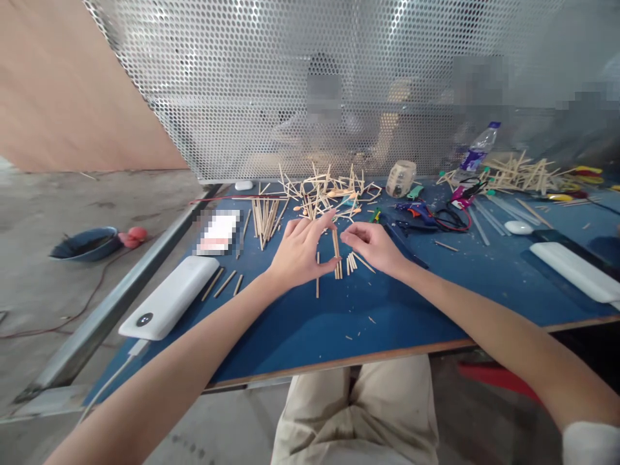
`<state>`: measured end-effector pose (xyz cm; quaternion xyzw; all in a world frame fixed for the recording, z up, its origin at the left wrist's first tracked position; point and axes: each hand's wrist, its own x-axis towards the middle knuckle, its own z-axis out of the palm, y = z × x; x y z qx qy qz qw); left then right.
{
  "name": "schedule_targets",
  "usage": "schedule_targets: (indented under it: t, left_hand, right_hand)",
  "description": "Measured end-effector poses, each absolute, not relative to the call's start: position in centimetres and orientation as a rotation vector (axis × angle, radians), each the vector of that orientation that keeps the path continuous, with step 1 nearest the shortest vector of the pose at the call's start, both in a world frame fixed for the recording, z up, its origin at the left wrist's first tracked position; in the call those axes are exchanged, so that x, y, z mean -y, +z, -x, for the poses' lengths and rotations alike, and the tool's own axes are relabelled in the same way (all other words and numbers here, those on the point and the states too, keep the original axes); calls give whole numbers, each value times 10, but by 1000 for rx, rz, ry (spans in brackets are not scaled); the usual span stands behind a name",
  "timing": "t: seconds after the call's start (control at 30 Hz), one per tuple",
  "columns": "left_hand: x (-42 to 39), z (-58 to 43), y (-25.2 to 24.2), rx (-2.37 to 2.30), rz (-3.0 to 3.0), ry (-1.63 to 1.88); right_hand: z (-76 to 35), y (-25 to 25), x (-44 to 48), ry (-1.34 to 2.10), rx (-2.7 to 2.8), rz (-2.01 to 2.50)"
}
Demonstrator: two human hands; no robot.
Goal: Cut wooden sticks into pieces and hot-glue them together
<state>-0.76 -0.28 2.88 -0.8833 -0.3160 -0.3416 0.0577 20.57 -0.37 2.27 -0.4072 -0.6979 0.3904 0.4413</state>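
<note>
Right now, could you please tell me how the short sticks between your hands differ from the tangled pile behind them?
The short sticks lie roughly parallel; the tangled pile is crisscrossed, with sticks jutting upward. The short sticks are few; the tangled pile holds many more. The short sticks sit between the left hand and right hand; the tangled pile lies beyond them. Both are pale wood on the blue table.
</note>
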Motion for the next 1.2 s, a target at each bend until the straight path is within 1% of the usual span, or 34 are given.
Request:
schedule_targets:
  t: [0.17,0.27,0.43,0.53,0.67,0.9,1.1,1.17,1.2]
  left_hand:
    - [6,4,26,907,2703,-1024]
    - [11,1,27,870,2728,-1047]
    - [16,-4,31,937,2855,-1404]
    - [14,-6,28,984,2932,-1532]
    - [8,-10,20,1073,3018,-1719]
    - [2,-9,15,1266,3103,-2076]
    - [-13,0,21,1372,2820,-2465]
    - [-20,6,24,1412,2731,-2466]
    - [-23,10,25,1455,2725,-2377]
  right_hand:
    - [-209,11,9,1040,1850,930]
    - [-210,9,14,996,1864,917]
    - [-215,12,14,748,1926,947]
    - [-218,14,14,661,1992,920]
    - [-217,13,16,607,2034,920]
    - [-217,10,15,620,2072,1003]
    - [-223,8,7,516,2086,1061]
    - [-224,8,5,491,2162,1041]
    - [-224,7,4,480,2204,1017]
